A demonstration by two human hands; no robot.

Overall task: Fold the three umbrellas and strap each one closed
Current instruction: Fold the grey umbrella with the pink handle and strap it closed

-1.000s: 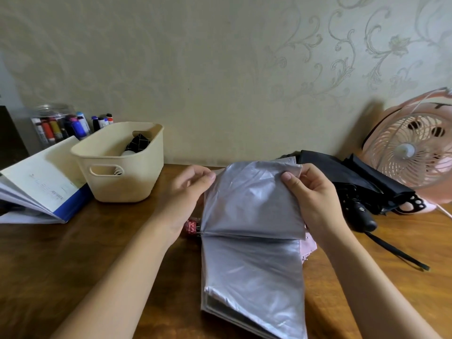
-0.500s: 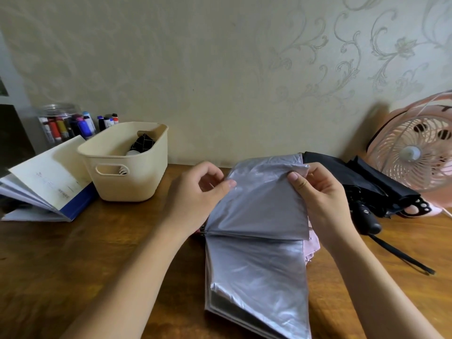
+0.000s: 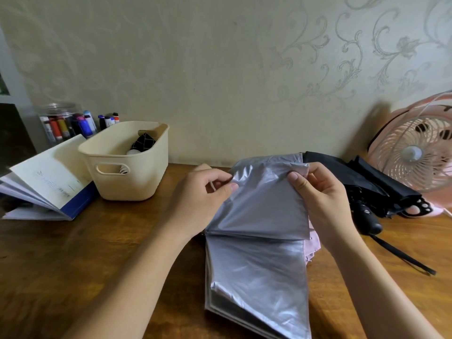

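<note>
Head view: both hands, left (image 3: 203, 192) and right (image 3: 320, 194), pinch the silver umbrella (image 3: 259, 241).

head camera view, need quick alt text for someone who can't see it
Two bare hands, left hand and right hand, pinch the far edge of a silver-lined umbrella on a wooden table. A black umbrella lies unstrapped beside a pink fan.

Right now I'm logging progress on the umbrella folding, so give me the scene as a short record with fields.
In hand: silver umbrella, canopy panels pleated flat, unstrapped
Left hand: pinching canopy's top left edge
Right hand: pinching top right corner
Waiting: black umbrella lying loose behind the right hand, strap trailing
Third umbrella: cannot tell
Surface: wooden table
Nearby: cream basket, pink fan
</note>
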